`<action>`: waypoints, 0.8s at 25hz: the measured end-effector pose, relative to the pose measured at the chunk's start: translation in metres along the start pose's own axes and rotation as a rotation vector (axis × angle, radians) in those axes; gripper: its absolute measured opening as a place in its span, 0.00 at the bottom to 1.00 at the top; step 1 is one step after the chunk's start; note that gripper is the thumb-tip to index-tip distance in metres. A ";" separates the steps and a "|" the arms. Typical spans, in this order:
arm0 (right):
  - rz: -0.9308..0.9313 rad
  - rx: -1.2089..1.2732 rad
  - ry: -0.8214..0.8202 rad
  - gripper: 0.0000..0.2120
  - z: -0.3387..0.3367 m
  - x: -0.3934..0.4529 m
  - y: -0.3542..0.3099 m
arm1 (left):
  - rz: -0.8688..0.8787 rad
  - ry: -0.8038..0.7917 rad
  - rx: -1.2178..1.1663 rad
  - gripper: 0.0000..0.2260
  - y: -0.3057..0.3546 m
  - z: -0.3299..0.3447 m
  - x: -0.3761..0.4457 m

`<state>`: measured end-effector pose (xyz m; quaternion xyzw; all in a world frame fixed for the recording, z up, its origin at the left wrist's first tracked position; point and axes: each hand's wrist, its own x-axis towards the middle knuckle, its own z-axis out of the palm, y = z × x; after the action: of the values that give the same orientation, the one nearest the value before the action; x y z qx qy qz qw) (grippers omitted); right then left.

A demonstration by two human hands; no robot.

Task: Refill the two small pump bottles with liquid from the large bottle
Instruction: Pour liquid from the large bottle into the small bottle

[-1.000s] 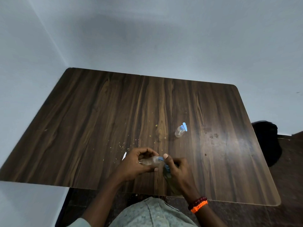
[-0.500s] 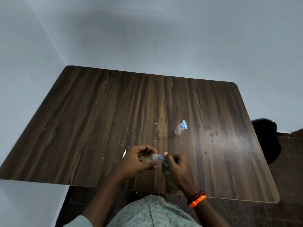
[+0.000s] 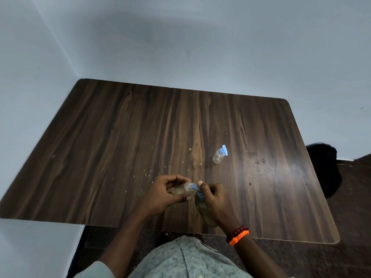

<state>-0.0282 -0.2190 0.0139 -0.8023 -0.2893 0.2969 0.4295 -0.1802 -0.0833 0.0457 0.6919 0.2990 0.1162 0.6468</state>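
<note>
Both hands work close together over the near middle of the tabletop [image 3: 120,147]. Left hand [image 3: 162,194] curls its grip around a small pump bottle [image 3: 181,190] held sideways, neck pointing right. Right hand [image 3: 213,199] grips the large bottle [image 3: 201,207], whose blue spout meets that neck. A second small pump bottle [image 3: 219,155] stands apart, farther right. Wide bare wood lies left and far; the near edge is just beneath the wrists.
</note>
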 end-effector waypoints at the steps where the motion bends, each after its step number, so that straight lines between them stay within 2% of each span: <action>1: -0.003 -0.004 -0.001 0.38 0.001 0.000 0.000 | 0.002 -0.001 -0.001 0.16 0.000 0.000 0.000; 7: -0.063 0.057 -0.008 0.38 -0.004 -0.004 -0.018 | 0.035 0.039 -0.019 0.16 0.001 -0.003 0.000; 13: -0.038 -0.050 -0.013 0.42 0.001 -0.002 -0.002 | 0.015 0.007 -0.006 0.16 0.000 -0.003 -0.002; 16: -0.062 -0.067 -0.011 0.39 -0.001 -0.002 -0.008 | 0.028 0.003 -0.004 0.16 0.001 -0.003 -0.002; 20: -0.108 0.014 -0.024 0.47 -0.008 -0.007 -0.025 | 0.045 0.030 -0.028 0.16 0.003 -0.003 0.000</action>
<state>-0.0326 -0.2163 0.0409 -0.7789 -0.3350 0.2851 0.4470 -0.1813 -0.0809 0.0494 0.6874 0.2914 0.1450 0.6492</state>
